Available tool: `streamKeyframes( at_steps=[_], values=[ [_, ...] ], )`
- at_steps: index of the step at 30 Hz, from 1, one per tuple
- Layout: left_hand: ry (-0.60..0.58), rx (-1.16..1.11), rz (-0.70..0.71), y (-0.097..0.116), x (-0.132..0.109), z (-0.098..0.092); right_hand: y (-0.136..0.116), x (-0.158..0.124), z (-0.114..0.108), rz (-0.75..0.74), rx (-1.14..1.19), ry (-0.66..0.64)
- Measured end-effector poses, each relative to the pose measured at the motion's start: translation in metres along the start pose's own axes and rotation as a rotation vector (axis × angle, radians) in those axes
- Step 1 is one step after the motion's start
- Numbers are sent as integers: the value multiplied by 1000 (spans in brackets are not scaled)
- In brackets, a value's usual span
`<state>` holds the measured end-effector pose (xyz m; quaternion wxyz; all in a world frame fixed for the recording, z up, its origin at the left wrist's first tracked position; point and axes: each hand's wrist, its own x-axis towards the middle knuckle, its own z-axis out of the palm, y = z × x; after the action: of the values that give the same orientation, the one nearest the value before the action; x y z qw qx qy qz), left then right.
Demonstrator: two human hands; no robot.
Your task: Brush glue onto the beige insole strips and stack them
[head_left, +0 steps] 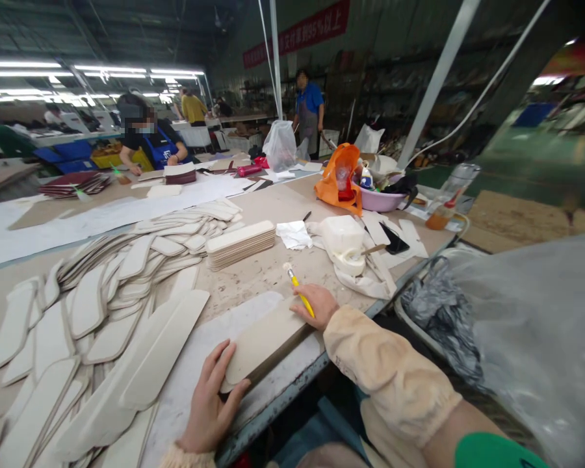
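Observation:
My left hand [209, 403] grips the near end of a small stack of flat beige pieces [268, 341] lying at the table's front edge, thumb on the edge and fingers over the top. My right hand [316, 304] rests at the far end of the same stack and is closed on a yellow-handled brush [298, 290], bristles pointing away from me. A tan sleeve covers my right forearm.
Several white elongated pieces [102, 325] fan across the left of the table, with a neat stack [240, 244] behind. A white glue tub [344, 237], black phone [394, 239], pink basin [377, 198] and orange bag [338, 179] sit right. People work at far tables.

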<state>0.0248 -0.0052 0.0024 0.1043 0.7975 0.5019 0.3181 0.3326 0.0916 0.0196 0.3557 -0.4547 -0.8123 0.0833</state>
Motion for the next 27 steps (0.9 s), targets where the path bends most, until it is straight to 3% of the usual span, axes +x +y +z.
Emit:
streamKeyframes(
  at_steps=[3,7,11,14,17,20,24,27],
  values=[
    [18,27,-3,-3,-1,2,-6,3,-14,23,47,96],
    [43,20,16,-6,-1,3,-7,0,-61,205,179,387],
    [59,20,22,-4,1,2,18,-5,-120,467,191,629],
    [66,22,11,-2,1,1,47,-9,-147,611,131,632],
    [65,20,10,-2,1,0,71,-11,-153,684,57,553],
    [63,21,13,-3,1,0,86,-10,-144,719,-8,485],
    [32,27,1,-5,0,0,97,-7,-132,748,-36,416],
    [18,25,-2,-7,-1,-1,97,-6,-134,759,-17,434]
  ],
)
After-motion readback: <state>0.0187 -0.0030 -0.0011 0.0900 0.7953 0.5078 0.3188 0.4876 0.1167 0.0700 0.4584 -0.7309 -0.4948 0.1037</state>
